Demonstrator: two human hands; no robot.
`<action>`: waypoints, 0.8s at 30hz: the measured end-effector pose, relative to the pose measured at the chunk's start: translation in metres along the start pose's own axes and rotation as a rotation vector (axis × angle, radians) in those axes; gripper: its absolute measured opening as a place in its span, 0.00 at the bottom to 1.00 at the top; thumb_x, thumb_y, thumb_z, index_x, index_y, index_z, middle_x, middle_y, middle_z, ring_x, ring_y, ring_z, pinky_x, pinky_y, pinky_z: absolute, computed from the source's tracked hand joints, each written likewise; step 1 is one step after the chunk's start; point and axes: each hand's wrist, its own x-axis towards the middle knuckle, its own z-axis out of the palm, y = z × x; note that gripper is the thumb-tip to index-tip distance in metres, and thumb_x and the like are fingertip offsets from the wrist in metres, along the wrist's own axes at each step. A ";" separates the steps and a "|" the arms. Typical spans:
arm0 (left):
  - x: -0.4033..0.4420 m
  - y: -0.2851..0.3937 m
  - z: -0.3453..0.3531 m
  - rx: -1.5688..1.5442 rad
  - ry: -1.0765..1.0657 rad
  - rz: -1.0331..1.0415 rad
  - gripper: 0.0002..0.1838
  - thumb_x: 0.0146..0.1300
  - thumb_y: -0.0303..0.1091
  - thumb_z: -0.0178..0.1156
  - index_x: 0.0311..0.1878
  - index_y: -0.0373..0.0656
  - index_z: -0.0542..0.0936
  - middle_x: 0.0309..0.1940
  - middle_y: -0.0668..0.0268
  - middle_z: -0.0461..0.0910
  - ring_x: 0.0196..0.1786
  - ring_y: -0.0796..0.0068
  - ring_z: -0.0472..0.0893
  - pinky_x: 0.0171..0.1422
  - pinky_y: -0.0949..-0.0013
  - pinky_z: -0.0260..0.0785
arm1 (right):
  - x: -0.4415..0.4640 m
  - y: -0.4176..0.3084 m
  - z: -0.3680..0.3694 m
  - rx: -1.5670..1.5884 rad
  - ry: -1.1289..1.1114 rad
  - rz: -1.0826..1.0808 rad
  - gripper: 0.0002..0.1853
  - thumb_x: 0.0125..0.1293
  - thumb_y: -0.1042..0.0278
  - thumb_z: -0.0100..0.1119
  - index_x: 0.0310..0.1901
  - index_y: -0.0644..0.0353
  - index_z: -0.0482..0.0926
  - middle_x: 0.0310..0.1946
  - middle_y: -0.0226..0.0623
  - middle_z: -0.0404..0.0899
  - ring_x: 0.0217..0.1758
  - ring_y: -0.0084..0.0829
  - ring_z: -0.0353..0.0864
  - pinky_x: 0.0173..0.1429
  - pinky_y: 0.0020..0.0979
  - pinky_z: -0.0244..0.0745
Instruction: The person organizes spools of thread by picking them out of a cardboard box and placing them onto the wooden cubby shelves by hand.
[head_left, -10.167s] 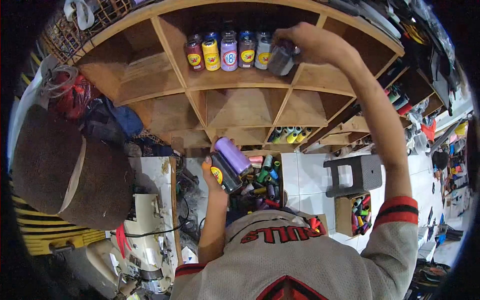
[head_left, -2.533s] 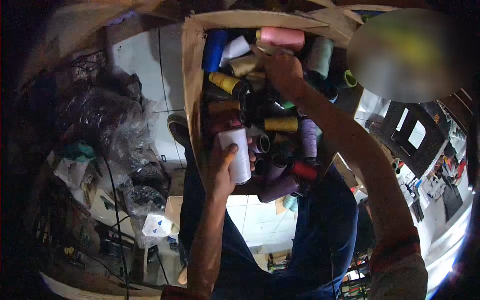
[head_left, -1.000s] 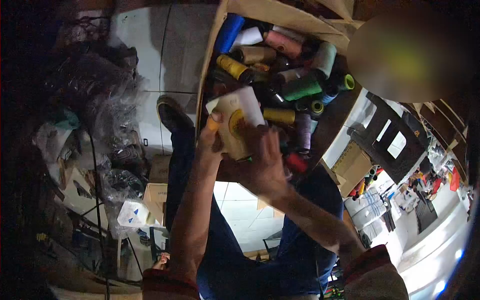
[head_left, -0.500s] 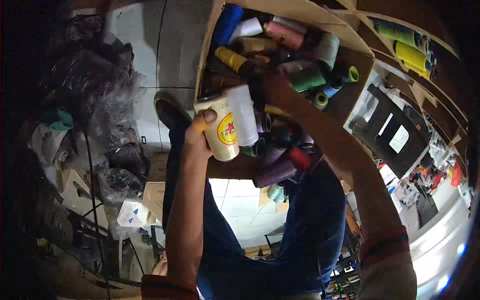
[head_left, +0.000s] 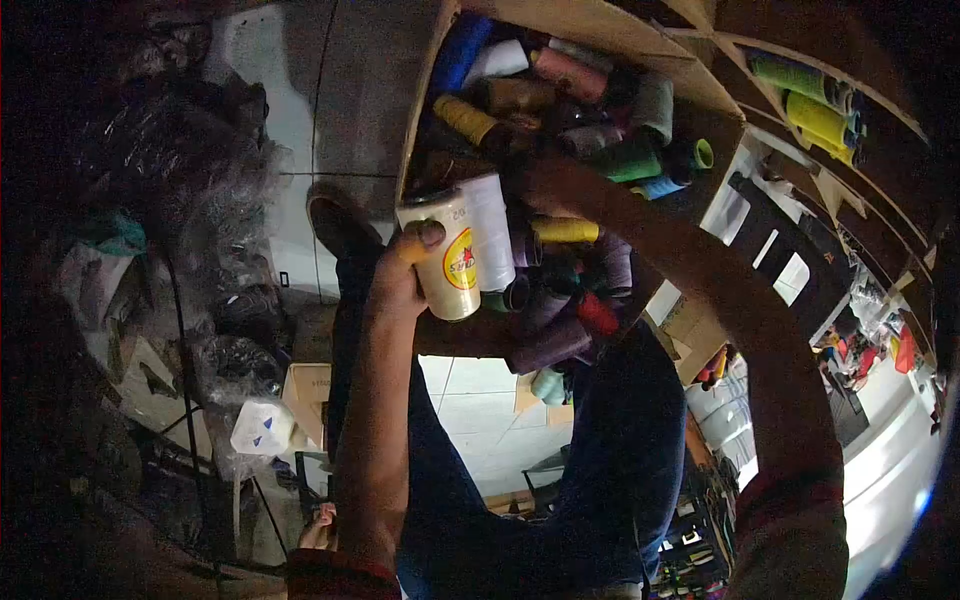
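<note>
My left hand [head_left: 402,265] is closed round a cream thread spool [head_left: 447,270] with a yellow and red label, and a white spool [head_left: 487,232] is held beside it. Both are above the near left part of a cardboard box [head_left: 600,22] full of thread spools. My right hand [head_left: 540,172] reaches down into the middle of the box, among dark spools; its fingers are in shadow and cannot be made out. Near it lie a green spool [head_left: 628,160], a yellow spool [head_left: 565,230] and another yellow spool [head_left: 463,118]. Purple spools [head_left: 550,345] lie at the near edge.
Wooden shelves [head_left: 900,110] with yellow-green spools [head_left: 822,112] are at the upper right. A dark stool [head_left: 770,240] stands right of the box. Plastic bags [head_left: 180,170] lie at the left. Part of another hand [head_left: 318,528] shows at the bottom left.
My left hand has picked up the cream spool beside the white one since the earlier frames. My right hand left the held spools and moved back into the box, where it remains.
</note>
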 end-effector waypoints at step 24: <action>-0.286 0.094 0.318 -0.290 -0.633 0.501 0.48 0.42 0.59 0.68 0.63 0.40 0.64 0.55 0.50 0.72 0.56 0.52 0.74 0.59 0.52 0.70 | -0.331 -0.339 -0.351 1.000 1.091 0.505 0.28 0.59 0.59 0.64 0.55 0.64 0.65 0.45 0.52 0.74 0.46 0.45 0.80 0.48 0.37 0.75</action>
